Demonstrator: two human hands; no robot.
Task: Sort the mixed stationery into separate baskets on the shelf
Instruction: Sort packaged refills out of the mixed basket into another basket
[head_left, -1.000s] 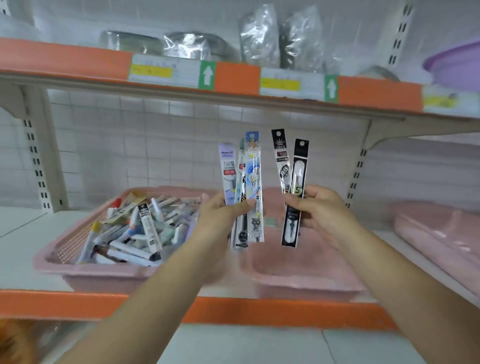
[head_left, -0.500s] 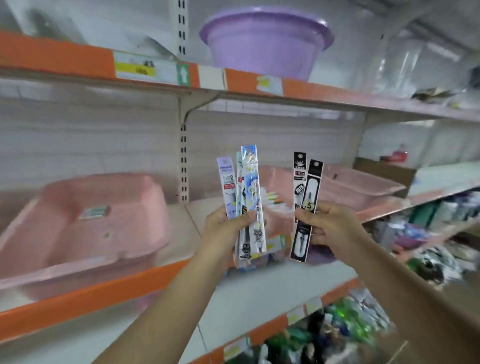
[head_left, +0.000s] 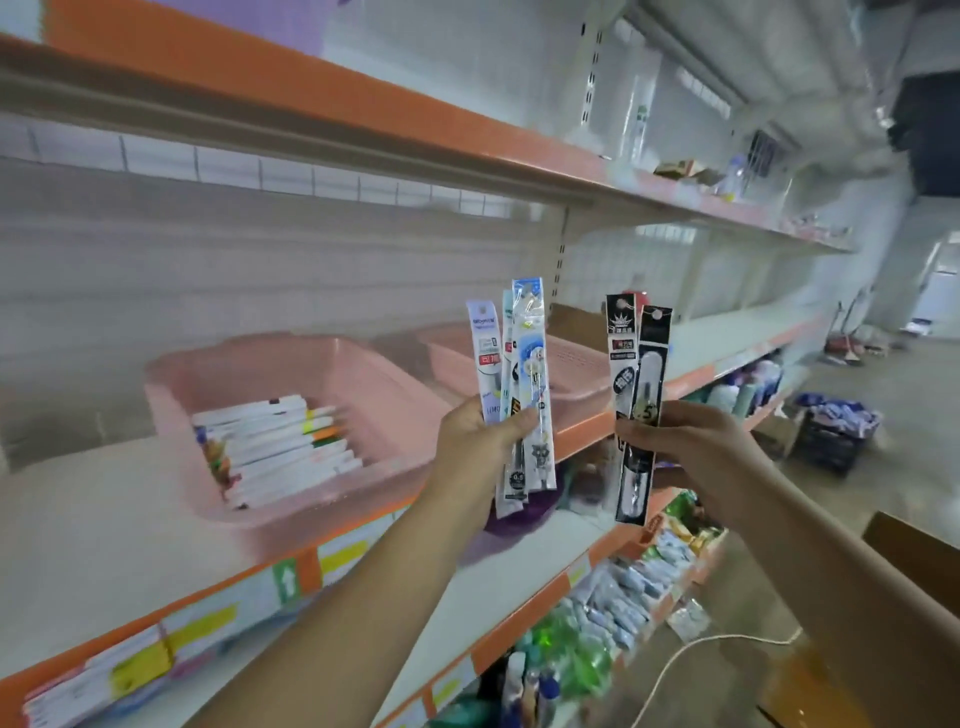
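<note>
My left hand (head_left: 475, 439) grips a fan of white and blue pen refill packs (head_left: 527, 364), held upright in front of the shelf. My right hand (head_left: 685, 441) pinches two black refill packs (head_left: 636, 384), also upright, a little to the right. Behind my left hand a pink basket (head_left: 218, 364) on the shelf holds several white packs laid in a row (head_left: 275, 447). A second pink basket (head_left: 576, 364) stands further right on the same shelf, partly hidden by the packs I hold.
An orange-edged shelf (head_left: 363, 124) runs overhead. The lower shelf (head_left: 597, 603) carries green and blue packaged goods. A dark crate (head_left: 831, 441) and a cardboard box (head_left: 914, 561) stand on the floor at right, with a white cable (head_left: 727, 642) lying across it.
The view has swung right along the shelf. The full mixed basket has left the frame, and a basket with sorted white packs has come into view. Both hands keep their packs.
</note>
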